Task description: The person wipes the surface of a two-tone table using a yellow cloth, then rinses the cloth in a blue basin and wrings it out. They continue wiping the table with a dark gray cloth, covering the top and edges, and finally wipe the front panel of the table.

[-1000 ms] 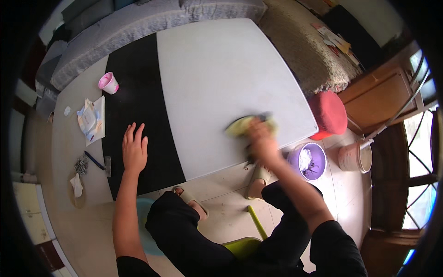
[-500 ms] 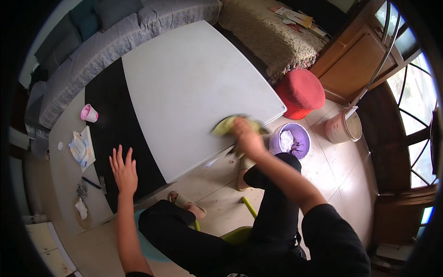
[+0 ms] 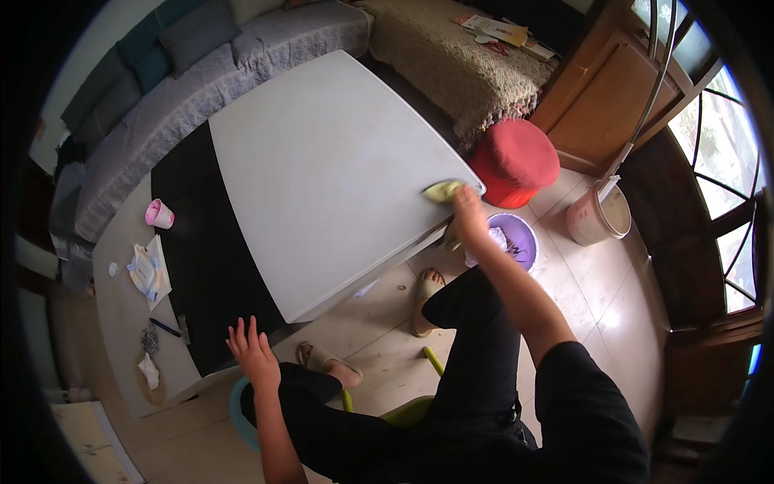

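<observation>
My right hand (image 3: 469,211) presses a yellow-green cloth (image 3: 442,191) onto the white table top (image 3: 330,177), close to its right corner. Part of the cloth hangs over the near edge below the hand. My left hand (image 3: 256,355) holds nothing; its fingers are spread by the near edge of the table's black band (image 3: 216,258). Just under my right forearm stands a purple bin (image 3: 526,235) with crumpled white plastic and dark bits inside.
On the table's left end are a pink cup (image 3: 160,214), a wipes packet (image 3: 147,273), a dark pen (image 3: 165,327) and crumpled tissue (image 3: 148,372). A red stool (image 3: 514,161) and a whitish bucket (image 3: 592,218) stand right. A covered sofa (image 3: 193,85) lies behind.
My right hand has slid the cloth rightward and away toward the table's corner. My left hand has moved right and nearer to me, off the black band. The view has shifted slightly.
</observation>
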A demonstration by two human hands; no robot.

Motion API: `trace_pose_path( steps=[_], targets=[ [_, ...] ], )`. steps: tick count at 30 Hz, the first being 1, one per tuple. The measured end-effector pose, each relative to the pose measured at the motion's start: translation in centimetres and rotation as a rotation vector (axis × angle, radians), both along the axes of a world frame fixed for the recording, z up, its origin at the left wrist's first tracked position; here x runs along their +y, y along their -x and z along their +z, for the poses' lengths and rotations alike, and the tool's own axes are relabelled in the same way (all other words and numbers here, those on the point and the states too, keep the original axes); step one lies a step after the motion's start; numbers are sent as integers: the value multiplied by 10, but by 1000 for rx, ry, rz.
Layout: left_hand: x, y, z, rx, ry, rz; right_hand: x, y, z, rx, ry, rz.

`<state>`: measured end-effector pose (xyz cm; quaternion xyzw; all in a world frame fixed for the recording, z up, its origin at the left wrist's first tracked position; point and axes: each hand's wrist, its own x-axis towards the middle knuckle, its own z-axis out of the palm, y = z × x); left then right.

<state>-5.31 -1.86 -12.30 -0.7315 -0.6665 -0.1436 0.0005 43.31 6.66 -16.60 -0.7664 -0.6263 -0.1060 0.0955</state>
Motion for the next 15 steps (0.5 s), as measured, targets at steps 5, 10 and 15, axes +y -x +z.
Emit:
trace_pose_path(
  steps=[5, 10, 15],
  targets=[
    [-4, -9, -8, -16, 37, -26, 12, -25, 3, -167, -29, -271],
    [-10, 4, -4, -15, 57, 39, -11, 40, 16, 84, 7, 76],
    [-4, -10, -6, -42, 98, 12, 22, -6, 47, 127, 170, -227]
  ],
)
